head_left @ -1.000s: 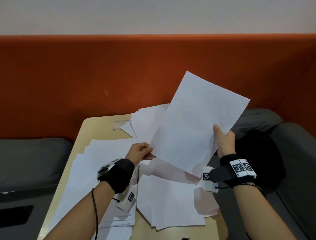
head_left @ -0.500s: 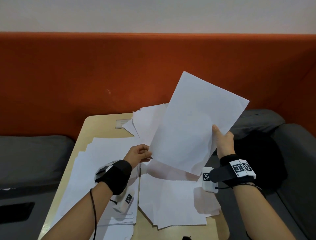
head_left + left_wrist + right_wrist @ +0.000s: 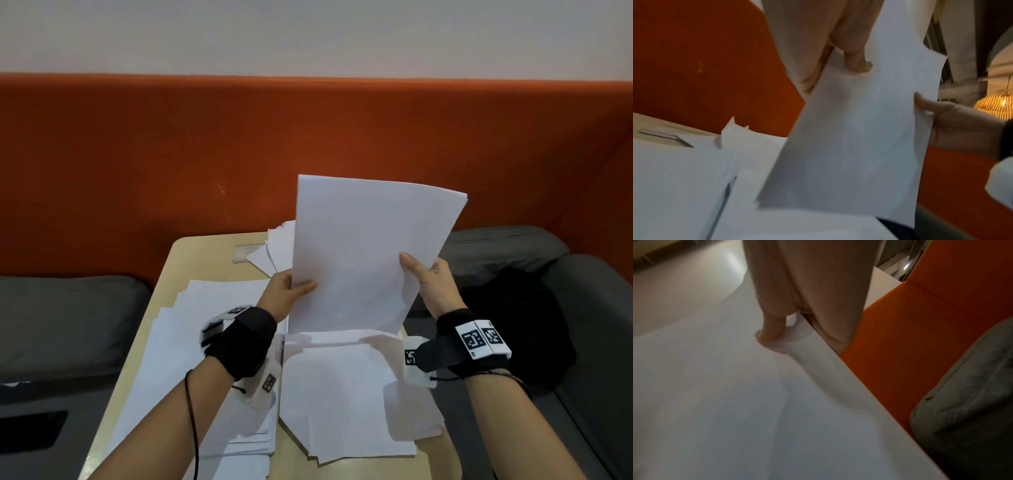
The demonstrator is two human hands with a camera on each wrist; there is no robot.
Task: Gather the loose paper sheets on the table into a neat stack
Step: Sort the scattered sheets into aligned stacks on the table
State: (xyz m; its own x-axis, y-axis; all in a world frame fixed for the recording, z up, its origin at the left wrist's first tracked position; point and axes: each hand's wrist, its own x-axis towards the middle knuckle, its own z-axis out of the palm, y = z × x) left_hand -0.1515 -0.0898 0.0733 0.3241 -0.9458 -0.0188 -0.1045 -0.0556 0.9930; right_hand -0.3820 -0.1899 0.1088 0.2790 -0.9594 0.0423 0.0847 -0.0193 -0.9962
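A bundle of white paper sheets (image 3: 363,253) stands nearly upright above the table, its lower edge close over the papers lying there. My left hand (image 3: 291,286) pinches its left edge, thumb on the front. My right hand (image 3: 423,277) grips the right edge, thumb across the front face. In the left wrist view the held sheets (image 3: 855,138) hang from my left hand (image 3: 846,61), with the right hand (image 3: 945,120) on the far side. The right wrist view shows my thumb (image 3: 772,331) pressed on the paper (image 3: 735,402). More loose sheets (image 3: 346,394) lie spread on the table.
The small wooden table (image 3: 202,253) is mostly covered: a fanned pile at left (image 3: 178,342), a few sheets at the far edge (image 3: 277,250). An orange sofa back (image 3: 171,171) rises behind. Grey cushions (image 3: 61,325) flank the table; a black bag (image 3: 524,325) lies at right.
The held sheets have turned from a tilted diagonal to nearly upright and dropped lower toward the table. My left hand moved up onto their left edge and now pinches it.
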